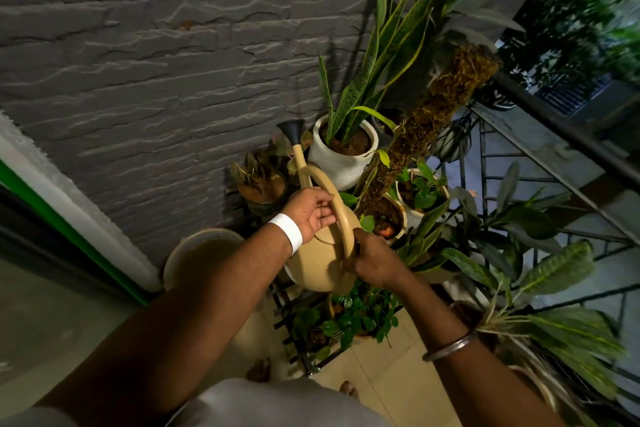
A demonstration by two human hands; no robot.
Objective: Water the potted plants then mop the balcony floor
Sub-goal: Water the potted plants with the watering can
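Observation:
A beige watering can (pixel 320 262) with a black rose on its spout hangs above a rack of potted plants. My left hand (pixel 313 211) grips the upper part of its looped handle. My right hand (pixel 372 258) holds the lower end of the same handle. The spout points toward a white ribbed pot (pixel 341 159) with a tall snake plant. A small brown pot (pixel 263 189) with a dried plant stands left of the spout. A moss pole (pixel 426 128) leans across more pots on the right.
A grey textured wall (pixel 156 62) runs along the left. A beige bucket (pixel 202 258) stands on the floor beside the black plant rack (pixel 294 322). A black metal railing (pixel 554 121) closes the right side. Leafy plants crowd the right; beige floor tiles (pixel 388 381) lie below.

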